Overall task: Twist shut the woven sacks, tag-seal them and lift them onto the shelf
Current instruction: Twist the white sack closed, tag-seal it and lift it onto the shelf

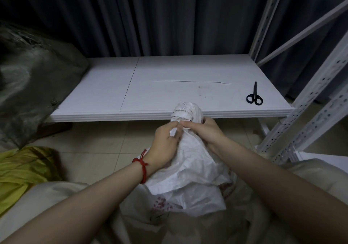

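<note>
Bottom centre: sack [190,168], white woven, crumpled, standing on the floor between both forearms. Yellow cloth [22,168] at lower left, well apart.

Sack's long axis roughly vertical in frame, rising to a twisted neck and a bunched knob at centre, just overlapping the shelf edge.

Left hand [165,140], red string [142,165] at the wrist: pinching the free end of a white tie [173,131] on the left side of the neck. Right hand [206,133]: curled round the neck from the right, just under the knob. Fingertips of both nearly meeting across the neck. Thin band apparently crossing between them; cannot tell whether fully looped or locked.

Judged step: tag-seal, cinching. Twist looks done. Lift not yet begun.

Key relation: tie tail sticking out left, crosswise to the sack axis. So probably a leftward pull with the left hand, neck braced by the right. Risk: twist unwinding if the right grip slackens.

Further up: shelf [113,85], low white board, directly behind the sack. Thin white strip [192,82] lying on it, maybe a spare tie. Scissors [254,97] toward its right end, well apart from the sack. Grey sack [32,77] on the left end, upper left of frame. Rack uprights [308,100] at right. Dark curtain [150,17] across the top.
</note>
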